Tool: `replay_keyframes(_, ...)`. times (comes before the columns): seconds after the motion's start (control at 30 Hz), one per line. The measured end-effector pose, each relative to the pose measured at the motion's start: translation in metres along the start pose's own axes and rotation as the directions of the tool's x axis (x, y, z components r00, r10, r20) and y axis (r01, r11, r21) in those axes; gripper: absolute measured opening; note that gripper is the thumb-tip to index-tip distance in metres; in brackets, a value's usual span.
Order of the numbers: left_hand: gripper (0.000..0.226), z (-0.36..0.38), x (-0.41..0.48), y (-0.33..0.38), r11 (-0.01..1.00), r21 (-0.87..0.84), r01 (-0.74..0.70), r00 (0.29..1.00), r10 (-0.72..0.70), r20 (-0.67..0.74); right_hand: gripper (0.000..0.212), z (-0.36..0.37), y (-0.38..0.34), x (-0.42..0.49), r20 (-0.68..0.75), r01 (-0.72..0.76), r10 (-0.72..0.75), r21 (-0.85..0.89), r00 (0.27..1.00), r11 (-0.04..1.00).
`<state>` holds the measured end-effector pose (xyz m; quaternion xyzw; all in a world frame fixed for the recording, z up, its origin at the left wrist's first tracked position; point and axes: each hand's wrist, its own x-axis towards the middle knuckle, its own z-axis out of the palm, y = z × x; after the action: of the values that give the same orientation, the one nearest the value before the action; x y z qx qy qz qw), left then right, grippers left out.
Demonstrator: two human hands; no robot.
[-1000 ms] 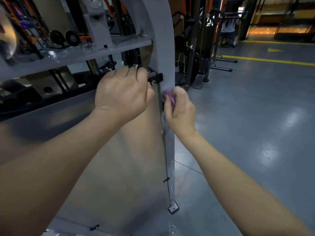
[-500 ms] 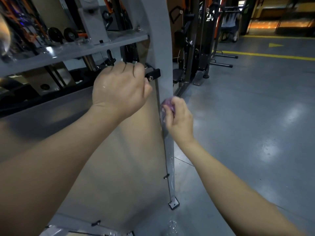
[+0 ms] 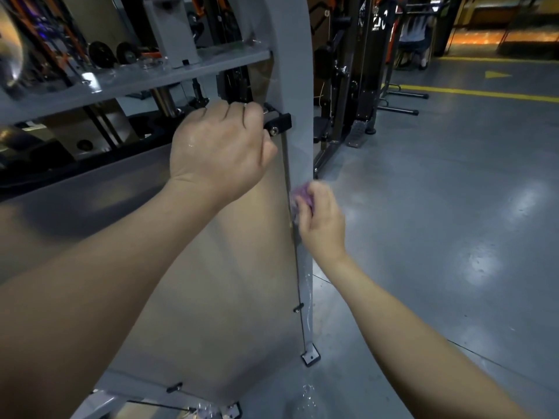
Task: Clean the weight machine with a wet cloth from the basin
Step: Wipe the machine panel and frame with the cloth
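The weight machine's grey upright post (image 3: 298,86) runs from the top of the view down to a foot plate on the floor. A translucent shield panel (image 3: 230,282) hangs left of it. My left hand (image 3: 220,146) grips the top edge of that panel beside a black bracket (image 3: 279,122). My right hand (image 3: 322,219) holds a bunched purple cloth (image 3: 302,196) and presses it against the post's edge, about halfway down. Water runs down the post below the cloth. No basin is in view.
A grey crossbar (image 3: 136,77) crosses the machine at upper left, with pulleys and black weight plates behind. Another black cable machine (image 3: 363,71) stands behind to the right. Grey floor (image 3: 453,237) with yellow lines spreads right; water drops lie near the post's foot (image 3: 310,356).
My right hand has slid the purple cloth down the post's edge. My left hand has kept its hold on the panel's top edge.
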<state>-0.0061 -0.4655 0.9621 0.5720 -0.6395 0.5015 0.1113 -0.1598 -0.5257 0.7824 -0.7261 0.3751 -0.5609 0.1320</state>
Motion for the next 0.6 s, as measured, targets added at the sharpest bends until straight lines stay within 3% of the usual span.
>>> replay_keyframes(0.07,0.03,0.0,0.0,0.0,1.0,-0.003,-0.001,1.0,0.001,0.0,0.003,0.003,0.021,-0.034,0.117,-0.153,0.155,-0.03,0.981,0.988)
replay_keyframes(0.13,0.029,-0.001,0.001,-0.001,1.0,-0.001,0.002,1.0,-0.002,0.003,0.01,0.001,0.032,-0.048,0.187,-0.275,0.283,-0.067,0.941,0.959)
replay_keyframes(0.27,0.028,0.0,0.0,0.0,1.0,-0.007,-0.002,1.0,0.002,-0.019,0.016,-0.01,0.004,-0.011,0.123,-0.218,0.214,0.023,0.969,0.976)
replay_keyframes(0.43,0.028,-0.002,0.0,0.0,1.0,-0.02,0.01,1.0,-0.01,-0.017,0.008,-0.008,-0.01,0.011,0.027,-0.127,0.124,0.117,0.992,0.985)
replay_keyframes(0.5,0.029,-0.001,0.001,0.0,1.0,-0.02,0.01,1.0,-0.01,-0.012,0.009,0.001,0.008,-0.021,0.077,-0.206,0.201,0.076,0.977,0.975)
replay_keyframes(0.6,0.028,-0.002,0.001,0.001,1.0,0.012,0.005,1.0,-0.005,-0.005,0.017,0.007,0.033,-0.065,0.253,-0.403,0.406,-0.066,0.878,0.913)
